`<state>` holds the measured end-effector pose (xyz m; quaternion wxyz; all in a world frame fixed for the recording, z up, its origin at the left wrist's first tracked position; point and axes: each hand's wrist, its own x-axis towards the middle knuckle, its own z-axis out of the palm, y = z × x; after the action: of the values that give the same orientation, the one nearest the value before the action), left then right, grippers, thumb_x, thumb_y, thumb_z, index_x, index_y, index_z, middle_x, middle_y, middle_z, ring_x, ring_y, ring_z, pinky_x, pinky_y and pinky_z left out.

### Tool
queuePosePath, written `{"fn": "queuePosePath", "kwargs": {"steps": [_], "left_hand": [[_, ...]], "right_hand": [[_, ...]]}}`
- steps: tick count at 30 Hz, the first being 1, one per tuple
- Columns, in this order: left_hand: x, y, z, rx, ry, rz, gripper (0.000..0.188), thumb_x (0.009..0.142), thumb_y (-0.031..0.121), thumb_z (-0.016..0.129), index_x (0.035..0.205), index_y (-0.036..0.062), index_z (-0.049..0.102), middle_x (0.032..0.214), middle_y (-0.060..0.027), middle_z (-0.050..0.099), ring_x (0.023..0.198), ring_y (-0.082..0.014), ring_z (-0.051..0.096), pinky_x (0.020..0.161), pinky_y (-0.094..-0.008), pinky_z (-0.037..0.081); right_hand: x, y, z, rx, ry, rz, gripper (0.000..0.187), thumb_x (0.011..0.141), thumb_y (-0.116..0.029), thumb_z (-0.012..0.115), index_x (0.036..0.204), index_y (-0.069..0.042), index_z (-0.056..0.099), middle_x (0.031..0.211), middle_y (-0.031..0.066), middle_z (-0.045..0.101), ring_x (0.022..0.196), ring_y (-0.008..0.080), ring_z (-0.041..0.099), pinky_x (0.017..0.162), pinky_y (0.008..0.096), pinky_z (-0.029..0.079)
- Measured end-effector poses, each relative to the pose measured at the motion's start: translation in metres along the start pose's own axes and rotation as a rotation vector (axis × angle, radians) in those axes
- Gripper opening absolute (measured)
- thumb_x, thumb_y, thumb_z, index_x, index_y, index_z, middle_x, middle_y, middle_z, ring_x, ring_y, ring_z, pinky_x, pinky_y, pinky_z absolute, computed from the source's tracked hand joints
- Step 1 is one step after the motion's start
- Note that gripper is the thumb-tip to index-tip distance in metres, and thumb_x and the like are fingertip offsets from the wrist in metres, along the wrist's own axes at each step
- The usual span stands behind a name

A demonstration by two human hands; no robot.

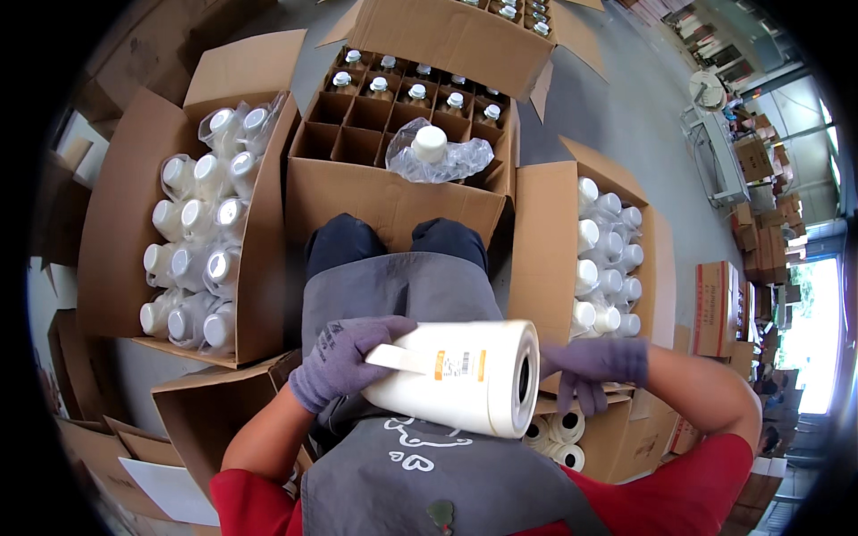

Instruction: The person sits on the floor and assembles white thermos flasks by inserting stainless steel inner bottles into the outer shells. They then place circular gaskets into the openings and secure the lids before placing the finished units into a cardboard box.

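Observation:
Across my lap lies a white jug (pixel 411 393) on its side, with a strap-like handle and an orange and white label. My left hand (pixel 344 357), in a purple-grey glove, grips its left end beside the handle. The jug's round end, with a dark opening (pixel 525 380), faces right. Close to that end is my right hand (pixel 594 366), also gloved, with fingers apart and some reaching toward the rim. Its fingertips are slightly blurred and partly hidden by the jug. I see nothing held in that hand.
Ahead, a divided carton (pixel 393 196) holds white-capped bottles; a plastic-wrapped, white-capped item (pixel 431 143) rests on its near edge. Cartons of bagged, white-lidded containers stand left (pixel 259 259) and right (pixel 543 241). White round parts (pixel 567 427) sit in a box by my right elbow.

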<state>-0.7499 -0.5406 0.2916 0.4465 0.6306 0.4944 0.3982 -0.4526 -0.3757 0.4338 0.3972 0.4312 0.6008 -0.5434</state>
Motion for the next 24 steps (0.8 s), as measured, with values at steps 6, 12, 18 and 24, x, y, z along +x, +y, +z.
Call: {"fn": "queuePosePath", "kwargs": {"steps": [6, 12, 18, 24], "left_hand": [[0.008, 0.006, 0.002, -0.059, 0.06, 0.119, 0.025, 0.077, 0.019, 0.076, 0.093, 0.0013, 0.068, 0.112, -0.0157, 0.067, 0.098, -0.028, 0.067, 0.086, -0.0339, 0.051], [-0.009, 0.04, 0.063, 0.539, 0.002, 0.311, 0.036, 0.071, 0.026, 0.077, 0.1, 0.0072, 0.066, 0.132, -0.0153, 0.055, 0.116, -0.0391, 0.05, 0.101, -0.054, 0.035], [-0.006, 0.028, 0.048, 0.332, 0.034, 0.415, 0.049, 0.057, 0.013, 0.073, 0.104, 0.0022, 0.061, 0.138, -0.0151, 0.051, 0.123, -0.0429, 0.045, 0.101, -0.0586, 0.034], [-0.014, 0.008, 0.024, -0.074, 0.141, 0.374, 0.044, 0.06, 0.01, 0.076, 0.102, 0.0069, 0.061, 0.138, -0.0227, 0.049, 0.127, -0.0503, 0.043, 0.104, -0.0585, 0.033]], "right_hand": [[0.037, 0.014, 0.045, -0.564, 0.844, -0.936, 0.094, 0.076, -0.043, 0.077, 0.145, 0.0, 0.03, 0.145, 0.027, 0.035, 0.135, 0.0402, 0.036, 0.111, 0.0453, 0.032], [0.137, 0.03, 0.037, 0.776, 0.593, -0.654, 0.08, 0.087, -0.05, 0.061, 0.144, -0.001, 0.035, 0.148, 0.0265, 0.033, 0.138, 0.038, 0.033, 0.113, 0.042, 0.03], [0.097, -0.005, 0.026, 0.101, 0.764, -0.97, 0.048, 0.099, -0.028, 0.05, 0.14, -0.004, 0.042, 0.145, 0.0193, 0.039, 0.137, 0.0236, 0.037, 0.109, 0.0321, 0.034], [0.094, 0.002, 0.028, 0.019, 0.772, -1.01, 0.044, 0.098, -0.025, 0.047, 0.138, -0.008, 0.048, 0.145, 0.0188, 0.041, 0.141, 0.0286, 0.031, 0.112, 0.0342, 0.027]]}}
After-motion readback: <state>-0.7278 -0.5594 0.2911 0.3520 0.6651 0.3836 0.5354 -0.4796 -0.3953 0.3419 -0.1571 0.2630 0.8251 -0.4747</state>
